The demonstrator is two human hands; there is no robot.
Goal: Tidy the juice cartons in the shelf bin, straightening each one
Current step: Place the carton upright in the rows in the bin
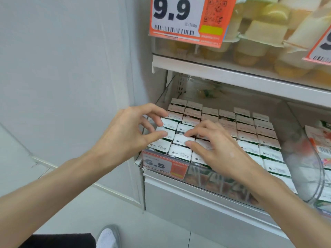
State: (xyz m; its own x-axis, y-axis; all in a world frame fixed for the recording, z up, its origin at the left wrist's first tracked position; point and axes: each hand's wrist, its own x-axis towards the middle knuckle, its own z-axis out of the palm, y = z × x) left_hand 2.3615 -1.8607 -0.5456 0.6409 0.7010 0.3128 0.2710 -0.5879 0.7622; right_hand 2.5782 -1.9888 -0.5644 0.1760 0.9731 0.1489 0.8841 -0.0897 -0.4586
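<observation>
Several white-topped juice cartons [248, 135] stand in tight rows inside a clear plastic shelf bin [162, 98]. My left hand [125, 135] hovers over the bin's left column with curled fingers. Its thumb tip and fingertips pinch the second carton from the front [170, 135]. My right hand [216, 151] reaches in from the front right. Its thumb and index finger pinch a carton in the second column [180, 140], which sits slightly askew. The back rows look higher and uneven.
An orange 6.5 price tag [162, 163] clips to the bin's front lip. A shelf of yellow jelly cups [250, 51] with a 9.9 sign [179, 15] overhangs the bin. Another bin of cartons [320, 140] adjoins on the right. A white wall panel [71, 68] stands to the left.
</observation>
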